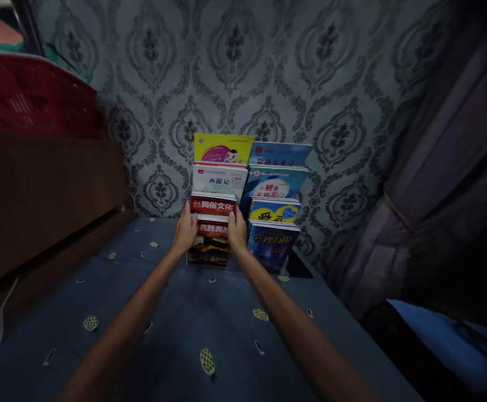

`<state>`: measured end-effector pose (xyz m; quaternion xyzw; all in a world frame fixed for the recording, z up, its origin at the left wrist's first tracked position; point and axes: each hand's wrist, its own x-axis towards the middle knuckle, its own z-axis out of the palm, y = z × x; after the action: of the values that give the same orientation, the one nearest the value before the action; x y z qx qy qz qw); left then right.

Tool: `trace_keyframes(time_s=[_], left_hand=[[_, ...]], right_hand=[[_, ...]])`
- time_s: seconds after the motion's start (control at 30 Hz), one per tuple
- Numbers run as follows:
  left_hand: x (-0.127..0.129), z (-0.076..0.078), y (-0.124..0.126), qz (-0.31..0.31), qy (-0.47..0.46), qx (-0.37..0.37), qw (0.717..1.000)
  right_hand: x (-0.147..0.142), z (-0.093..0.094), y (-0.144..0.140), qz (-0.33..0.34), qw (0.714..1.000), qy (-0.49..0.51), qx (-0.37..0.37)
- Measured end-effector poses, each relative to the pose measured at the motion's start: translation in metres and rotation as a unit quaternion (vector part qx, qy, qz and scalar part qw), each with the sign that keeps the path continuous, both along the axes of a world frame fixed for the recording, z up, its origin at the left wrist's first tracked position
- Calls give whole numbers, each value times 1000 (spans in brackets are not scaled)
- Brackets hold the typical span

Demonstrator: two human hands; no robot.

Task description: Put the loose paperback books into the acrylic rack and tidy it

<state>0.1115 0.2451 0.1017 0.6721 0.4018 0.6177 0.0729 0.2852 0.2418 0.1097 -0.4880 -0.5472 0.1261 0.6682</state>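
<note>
Front book (210, 243) stands upright in left stack on blue bed (176, 318), wall at 12 o'clock. Left hand (185, 230) and right hand (236, 230) clamp its side edges. Likely stiff, moderately heavy, glossy; hold low.

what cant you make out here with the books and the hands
Head view only:
- Front book in the left stack: its side edges are covered by the left hand and right hand.
- Books behind: each overlapped by the one in front, only the top strips show.
- Red basket: cut off by the left edge.
- Right side: too dark.
</note>
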Motion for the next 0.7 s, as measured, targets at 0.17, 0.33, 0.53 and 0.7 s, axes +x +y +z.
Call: trace_keyframes(time_s=[0.17,0.33,0.53,0.7], left_hand=[[6,2,12,-12,-20,-13,1000],[2,1,13,3,0,-38,999],[-10,3,4,-17,22,-24,999],[-15,-4,-32,72,117,43,990]], right_hand=[[-5,-3,8,3,999,36,7],[-8,-2,6,5,999,44,13],[0,-4,4,44,997,62,5],[1,-21,-20,27,998,61,11]])
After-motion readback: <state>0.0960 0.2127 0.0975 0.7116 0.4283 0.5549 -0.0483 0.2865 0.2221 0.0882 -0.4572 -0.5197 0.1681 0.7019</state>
